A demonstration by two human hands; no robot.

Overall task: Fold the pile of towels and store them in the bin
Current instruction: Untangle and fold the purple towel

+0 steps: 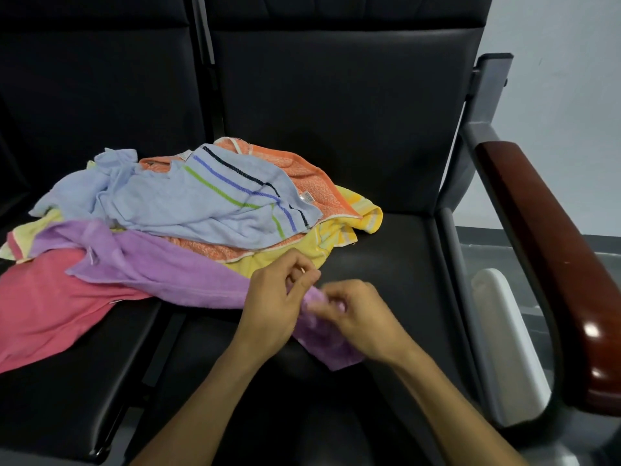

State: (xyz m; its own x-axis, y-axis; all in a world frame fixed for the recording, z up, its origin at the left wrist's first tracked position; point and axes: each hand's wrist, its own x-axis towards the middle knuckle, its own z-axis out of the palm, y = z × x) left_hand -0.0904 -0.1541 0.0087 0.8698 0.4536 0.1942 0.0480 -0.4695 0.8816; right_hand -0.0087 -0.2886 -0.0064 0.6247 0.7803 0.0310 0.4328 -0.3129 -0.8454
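A loose pile of towels lies across two black seats. A light blue towel with green, blue and dark stripes is on top. Under it lie an orange towel and a yellow towel, with a pink towel at the left. A purple towel runs from the pile toward me. My left hand and my right hand both pinch its near end, close together above the right seat's front. The purple towel's corner hangs below my hands.
The black bench seat has a high backrest behind the pile. A dark red wooden armrest on a grey metal frame stands at the right. A white bin sits beyond the armrest on the floor side.
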